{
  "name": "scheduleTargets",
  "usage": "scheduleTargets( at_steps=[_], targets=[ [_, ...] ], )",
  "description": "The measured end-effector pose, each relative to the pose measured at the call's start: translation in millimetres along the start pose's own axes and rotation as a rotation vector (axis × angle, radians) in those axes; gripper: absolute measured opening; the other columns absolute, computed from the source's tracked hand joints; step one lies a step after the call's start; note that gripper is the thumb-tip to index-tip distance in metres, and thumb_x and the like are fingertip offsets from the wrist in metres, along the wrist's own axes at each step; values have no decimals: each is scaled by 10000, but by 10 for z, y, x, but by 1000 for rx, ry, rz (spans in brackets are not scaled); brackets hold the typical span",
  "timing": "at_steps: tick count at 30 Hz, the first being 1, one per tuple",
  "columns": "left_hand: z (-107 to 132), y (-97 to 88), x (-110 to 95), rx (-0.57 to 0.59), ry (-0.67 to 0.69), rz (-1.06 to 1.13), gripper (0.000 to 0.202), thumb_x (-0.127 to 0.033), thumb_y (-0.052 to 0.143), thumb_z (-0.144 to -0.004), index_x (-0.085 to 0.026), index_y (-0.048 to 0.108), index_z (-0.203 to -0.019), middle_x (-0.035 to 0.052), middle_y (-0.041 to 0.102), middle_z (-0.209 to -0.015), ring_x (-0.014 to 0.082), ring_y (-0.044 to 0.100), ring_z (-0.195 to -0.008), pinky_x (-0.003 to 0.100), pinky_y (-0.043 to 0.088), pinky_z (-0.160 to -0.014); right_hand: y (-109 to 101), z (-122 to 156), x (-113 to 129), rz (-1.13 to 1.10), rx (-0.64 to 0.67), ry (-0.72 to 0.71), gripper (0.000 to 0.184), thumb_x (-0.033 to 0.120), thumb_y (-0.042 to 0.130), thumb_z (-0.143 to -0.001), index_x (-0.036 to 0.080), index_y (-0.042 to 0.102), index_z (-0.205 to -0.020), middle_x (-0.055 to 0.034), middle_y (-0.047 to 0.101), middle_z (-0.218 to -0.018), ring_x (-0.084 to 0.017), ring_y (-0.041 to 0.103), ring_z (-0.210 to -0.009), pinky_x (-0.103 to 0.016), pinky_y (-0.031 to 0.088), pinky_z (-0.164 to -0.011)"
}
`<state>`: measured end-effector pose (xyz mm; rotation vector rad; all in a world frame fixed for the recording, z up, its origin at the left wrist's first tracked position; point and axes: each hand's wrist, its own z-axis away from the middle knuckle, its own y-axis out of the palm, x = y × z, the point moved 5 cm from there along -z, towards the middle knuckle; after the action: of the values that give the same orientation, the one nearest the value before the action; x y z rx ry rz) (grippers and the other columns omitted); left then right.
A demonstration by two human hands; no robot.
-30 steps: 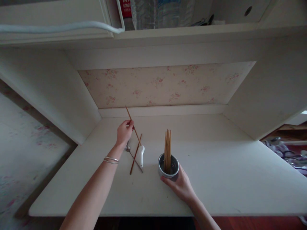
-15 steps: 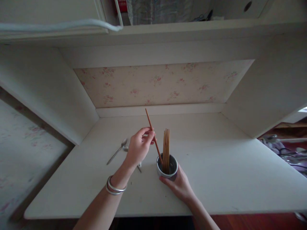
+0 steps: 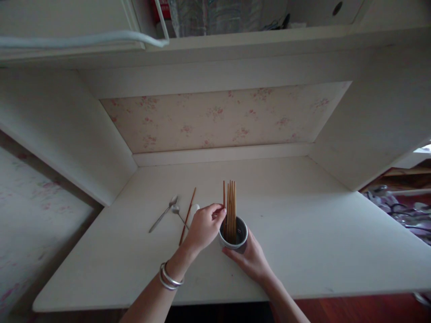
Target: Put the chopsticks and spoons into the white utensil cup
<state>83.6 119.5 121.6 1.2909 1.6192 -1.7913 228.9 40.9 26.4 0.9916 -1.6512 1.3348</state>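
My left hand point(image 3: 208, 224) pinches a reddish-brown chopstick point(image 3: 224, 193), which stands nearly upright with its lower end inside a round cup point(image 3: 247, 233). Several lighter wooden chopsticks point(image 3: 231, 206) stand bunched in the same cup, just right of the pinched one. My right hand point(image 3: 251, 258) is wrapped round the cup's right and near side. Left of my left hand, another reddish-brown chopstick point(image 3: 193, 197) lies on the white desk point(image 3: 296, 215). A metal spoon point(image 3: 163, 215) and a second spoon point(image 3: 175, 209) lie beside it, the second partly hidden. A white object point(image 3: 195, 207) shows behind my left hand.
White side panels point(image 3: 363, 112) flank the desk, with a flowered back wall point(image 3: 202, 121) behind. Overhead runs a shelf point(image 3: 235, 49) holding a clear plastic-wrapped bundle point(image 3: 215, 18). A pale bent tube point(image 3: 84, 39) juts across the upper left.
The chopstick in my left hand has come from a slant to nearly upright and sits lower, against the bunch. My left hand moved right and down, uncovering the chopstick on the desk.
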Motion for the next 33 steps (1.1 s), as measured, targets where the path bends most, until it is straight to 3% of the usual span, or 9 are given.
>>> scheduleTargets(
  at_steps=[7,12,16,20,23,26,30,33],
  targets=[
    [31,4,20,-7,11,2,272,-401,503,-943,-226,701,-1009,40,760,-976,185,710,-886,269,553,-814,2,11,-13,-10,-3,2,712,339,774,-707,264,459,-1341,-76,611,-1299,-300,573,-1205,-458,473,-1005],
    [133,33,140,-40,-23,187,307,-417,504,-944,-208,652,-1115,75,736,-1078,202,698,-973,301,562,-851,2,13,2,-13,-2,11,706,342,773,-721,259,458,-1348,-82,612,-1306,-303,572,-1210,-469,470,-1010],
    [357,153,354,-77,-96,410,306,-241,436,-936,-212,603,-1191,78,675,-1230,202,646,-1121,347,536,-965,-3,14,26,-24,-2,13,705,330,780,-711,266,472,-1341,-77,626,-1292,-307,581,-1203,-483,470,-1013],
    [601,362,447,35,-81,568,546,-68,430,-825,-238,522,-1336,68,575,-1382,215,584,-1224,370,503,-1031,-15,10,9,-35,2,25,677,335,784,-711,263,495,-1320,-68,651,-1258,-305,604,-1174,-472,486,-996],
    [693,480,455,60,29,532,757,-21,537,-739,-251,403,-1447,76,503,-1452,246,501,-1316,402,408,-1129,-19,-9,-23,-48,26,33,685,381,794,-710,250,496,-1313,-80,658,-1250,-311,610,-1167,-473,492,-990],
    [683,552,478,8,117,441,822,-61,667,-706,-245,390,-1458,99,480,-1463,290,440,-1358,441,349,-1163,-19,-43,-58,-42,67,45,703,416,792,-718,233,481,-1320,-98,658,-1240,-316,613,-1160,-484,494,-985],
    [600,591,514,-38,107,350,779,-197,789,-693,-244,467,-1401,116,532,-1402,324,488,-1296,481,378,-1123,-52,-67,-80,9,126,64,730,453,775,-737,229,449,-1351,-108,643,-1251,-324,595,-1183,-516,467,-1013],
    [551,576,508,-44,113,352,671,-283,767,-759,-251,499,-1373,104,573,-1360,310,523,-1255,462,397,-1100,-198,-27,58,107,27,3,793,475,749,-759,252,371,-1420,-116,532,-1389,-327,449,-1342,-544,369,-1105]
  ],
)
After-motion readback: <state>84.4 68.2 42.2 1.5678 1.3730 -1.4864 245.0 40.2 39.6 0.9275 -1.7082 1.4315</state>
